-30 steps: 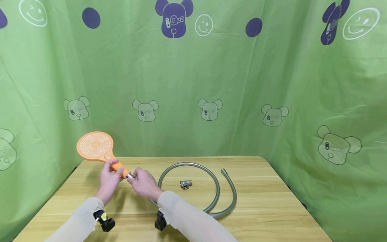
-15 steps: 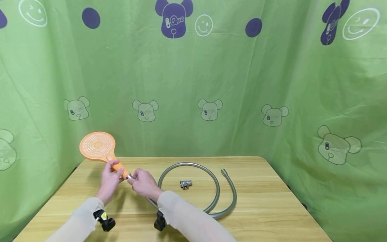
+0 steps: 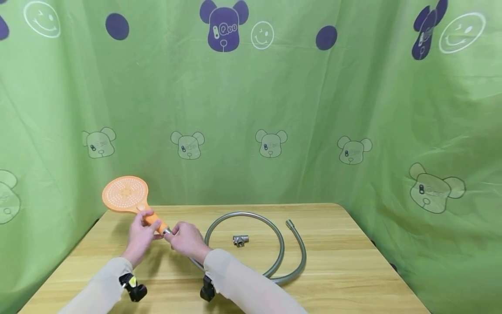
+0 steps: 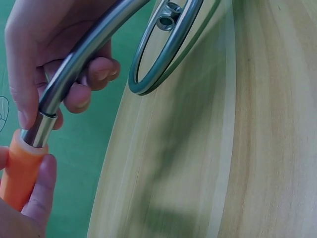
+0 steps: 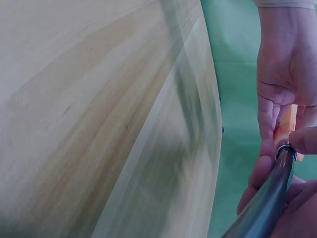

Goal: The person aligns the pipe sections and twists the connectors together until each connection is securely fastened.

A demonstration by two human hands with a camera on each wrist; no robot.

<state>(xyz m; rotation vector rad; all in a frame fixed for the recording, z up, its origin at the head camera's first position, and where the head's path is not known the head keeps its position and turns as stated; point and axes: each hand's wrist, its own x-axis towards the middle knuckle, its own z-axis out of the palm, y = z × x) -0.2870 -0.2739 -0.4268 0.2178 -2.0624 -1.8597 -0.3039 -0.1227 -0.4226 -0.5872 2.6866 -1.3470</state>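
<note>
In the head view my left hand (image 3: 139,235) holds the orange shower head (image 3: 125,193) by its handle, raised over the table's left side with the round, perforated face showing. My right hand (image 3: 189,240) grips the end of a grey metallic hose (image 3: 240,213) at the handle's lower end. The left wrist view shows the hose's shiny metal connector (image 4: 43,131) in line with the handle (image 4: 21,171), its tip right at the handle's opening. Fingers and thumb of the right hand lie around the hose there. From the right wrist, the hose (image 5: 270,196) runs up toward the orange handle (image 5: 286,124).
The hose loops across the wooden table (image 3: 345,261), its free end fitting (image 3: 290,223) lying at the right. Inside the loop sits a small metal tee fitting (image 3: 240,240). A green patterned curtain (image 3: 235,96) surrounds the table at the back and sides.
The shower head's face has shifted slightly right, then tipped a little lower. Both hands keep their hold on handle and hose. The head view has shifted slightly.
</note>
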